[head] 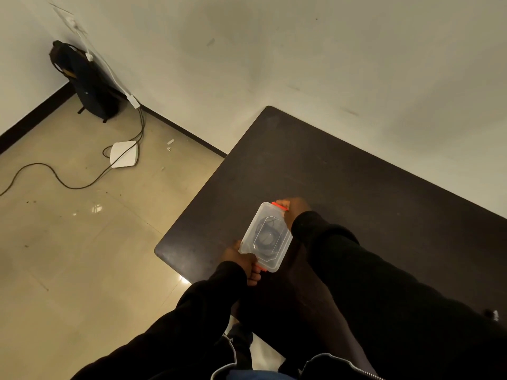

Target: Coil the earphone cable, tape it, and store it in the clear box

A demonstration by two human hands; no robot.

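The clear box [251,242] lies on the dark table [343,182] near its left corner, lid on, with an orange clasp at each short end. Through the lid I make out the coiled black earphone cable [267,234]. My left hand [241,260] grips the near end of the box, fingers around the near orange clasp [259,268]. My right hand [293,209] holds the far end, fingers on the far orange clasp [279,206]. Both sleeves are black. No tape is visible.
The table's left edge and rounded corner [159,250] are close to the box. On the tiled floor to the left lie a white flat device [124,154] and black cables [55,176]. A dark bag [87,83] leans in the wall corner.
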